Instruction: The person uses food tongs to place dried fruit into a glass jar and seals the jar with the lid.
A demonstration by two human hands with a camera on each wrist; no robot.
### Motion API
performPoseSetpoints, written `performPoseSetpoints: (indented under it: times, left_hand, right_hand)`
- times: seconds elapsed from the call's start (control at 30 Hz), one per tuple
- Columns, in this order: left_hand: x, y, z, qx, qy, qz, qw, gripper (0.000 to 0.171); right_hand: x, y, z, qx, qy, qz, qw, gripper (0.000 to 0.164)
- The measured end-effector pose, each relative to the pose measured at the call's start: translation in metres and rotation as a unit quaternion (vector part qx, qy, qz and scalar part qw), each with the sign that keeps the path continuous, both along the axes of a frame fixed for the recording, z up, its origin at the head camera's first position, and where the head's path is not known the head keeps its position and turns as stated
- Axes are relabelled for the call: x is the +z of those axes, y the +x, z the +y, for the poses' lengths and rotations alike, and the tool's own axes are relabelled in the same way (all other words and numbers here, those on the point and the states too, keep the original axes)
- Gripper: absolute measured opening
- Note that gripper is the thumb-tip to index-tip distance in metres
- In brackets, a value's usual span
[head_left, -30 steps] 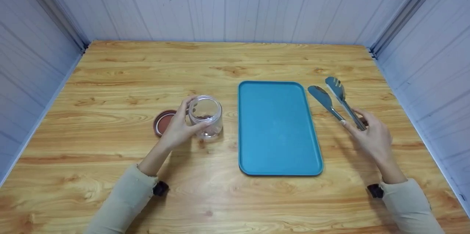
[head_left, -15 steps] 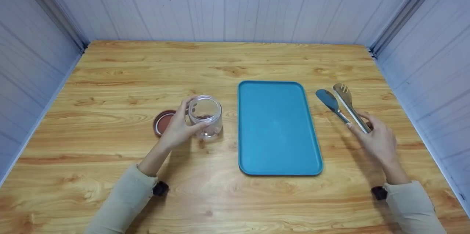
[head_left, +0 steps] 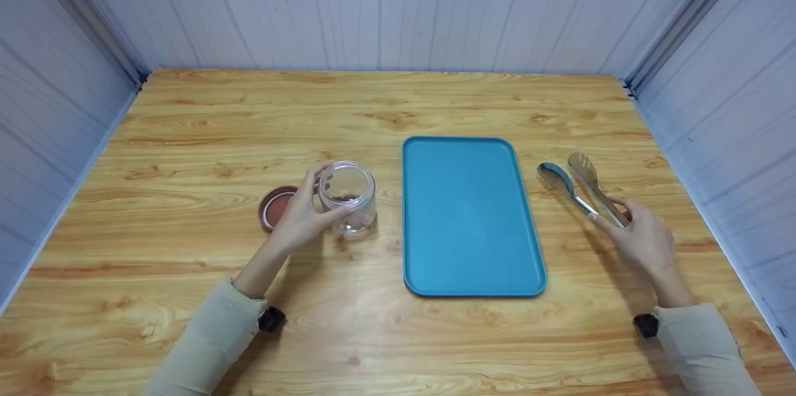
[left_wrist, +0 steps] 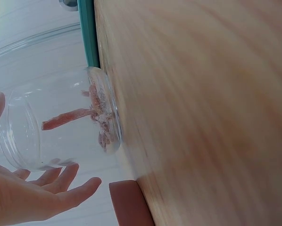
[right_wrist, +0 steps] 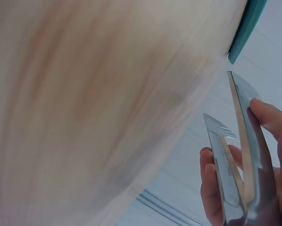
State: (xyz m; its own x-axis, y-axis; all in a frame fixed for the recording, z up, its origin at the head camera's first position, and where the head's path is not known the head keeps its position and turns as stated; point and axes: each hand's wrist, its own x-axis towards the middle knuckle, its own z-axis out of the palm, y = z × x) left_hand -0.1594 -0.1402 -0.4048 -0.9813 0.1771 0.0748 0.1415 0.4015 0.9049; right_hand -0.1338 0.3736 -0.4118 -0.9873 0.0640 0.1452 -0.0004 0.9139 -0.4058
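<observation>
My left hand (head_left: 303,217) holds a clear jar (head_left: 364,212), thumb on the near side and fingers round the far left. The jar stands upright and uncapped on the table. Reddish-brown strips (left_wrist: 68,118) show inside it in the left wrist view, one leaning up and several heaped at the bottom. Beside that hand lies a reddish-brown lid (head_left: 278,208), inner face up and partly covered by the hand. Right of the tray, my right hand (head_left: 643,237) grips metal tongs (head_left: 600,195) between thumb and fingers. Their two arms are spread, with nothing between the slotted and the plain tips.
A blue rectangular tray (head_left: 472,216) lies between the jar and the tongs on the wood-grain table (head_left: 398,346). Pale panel walls (head_left: 404,10) enclose the table at the back and both sides.
The tongs have moved right and toward me, away from the tray edge, with their tips turned and lower. The left hand and jar have stayed in place.
</observation>
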Motion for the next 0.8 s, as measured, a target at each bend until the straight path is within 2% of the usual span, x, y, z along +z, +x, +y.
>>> performPoseSetpoints:
  times: [0.2,0.57,0.8]
  left_hand:
    - [-0.0017,-0.0007,-0.0001,-0.001,0.0,0.01,1.0,0.079]
    - [-0.0003,-0.0008,-0.0007,-0.003,-0.003,0.01,0.9999,0.079]
    - [-0.0011,-0.0008,-0.0004,0.001,-0.002,0.006,1.0,0.079]
  right_hand:
    - [-0.0012,-0.0002,0.0027,0.014,0.015,-0.007,1.0,0.058]
    - [-0.0002,-0.0015,-0.0002,0.037,0.01,-0.079,0.996,0.07]
    - [-0.0012,-0.0028,-0.0063,0.037,0.015,-0.096,0.995,0.077]
